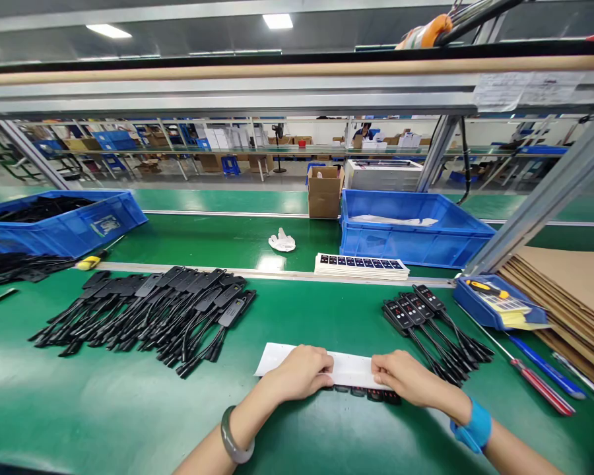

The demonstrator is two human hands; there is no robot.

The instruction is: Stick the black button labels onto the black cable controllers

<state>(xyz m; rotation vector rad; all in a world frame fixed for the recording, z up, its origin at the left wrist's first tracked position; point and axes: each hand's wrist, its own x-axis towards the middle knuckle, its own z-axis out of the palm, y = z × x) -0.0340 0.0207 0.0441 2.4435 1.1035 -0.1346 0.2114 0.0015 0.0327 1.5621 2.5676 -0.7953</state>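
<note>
A white paper strip (349, 368) lies across the front of the green bench, a row of dark labels with red marks (359, 392) peeking out along its lower edge. My left hand (304, 373) pinches it near the middle, fingers curled over the paper. At its right end my right hand (398, 373) grips it the same way, thumb against the near edge. Right of my right hand, several black controllers with cables (416, 309) lie fanned out, labels on their faces. On the left, a larger row of black controllers (178, 297) shows grey-marked faces and trailing cables.
Behind lie a stack of label sheets (361, 265), a white glove (282, 241), a blue bin (410, 231) and a cardboard box (325, 192). Another blue bin (69, 224) stands left. At right are a small blue tray (499, 305), a screwdriver (542, 388) and cardboard sheets (574, 280).
</note>
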